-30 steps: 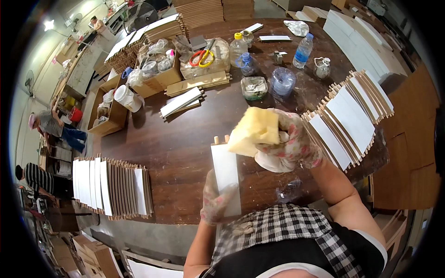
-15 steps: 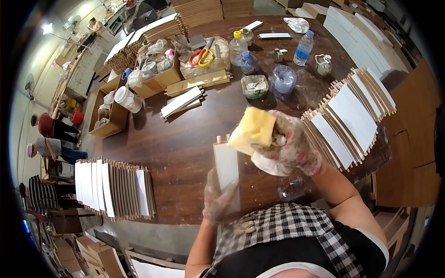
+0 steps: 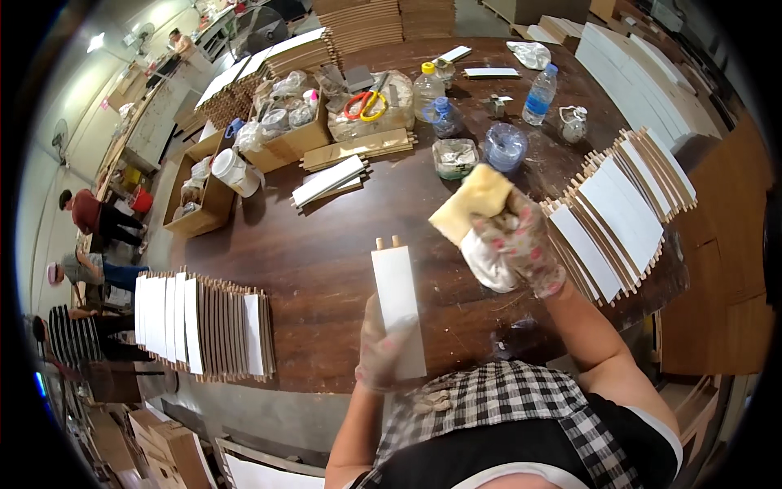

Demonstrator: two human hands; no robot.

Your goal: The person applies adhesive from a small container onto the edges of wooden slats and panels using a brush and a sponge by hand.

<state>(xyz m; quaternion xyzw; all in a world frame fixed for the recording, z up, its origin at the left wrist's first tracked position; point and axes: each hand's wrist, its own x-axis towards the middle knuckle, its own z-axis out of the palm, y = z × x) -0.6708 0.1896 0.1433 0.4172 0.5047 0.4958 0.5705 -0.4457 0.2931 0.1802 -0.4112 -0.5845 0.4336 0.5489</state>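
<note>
My left hand (image 3: 381, 350), in a thin glove, grips the near end of a white wooden slat (image 3: 397, 301) that has two dowel pegs at its far end. The slat lies along the dark wooden table (image 3: 318, 261), pointing away from me. My right hand (image 3: 521, 244), in a patterned glove, holds a yellow sponge (image 3: 471, 204) together with a white cloth, raised just right of the slat's far end and apart from it.
A fanned row of white slats (image 3: 619, 216) leans at the right, another row (image 3: 199, 326) lies at the left edge. Bottles (image 3: 538, 94), a glass jar (image 3: 454, 156), scissors (image 3: 365, 104) and cardboard boxes (image 3: 285, 138) crowd the far side. Other people (image 3: 90, 216) stand far left.
My right hand with the sponge has lifted slightly off the slat and shifted right. The left hand keeps hold of the slat's near end.
</note>
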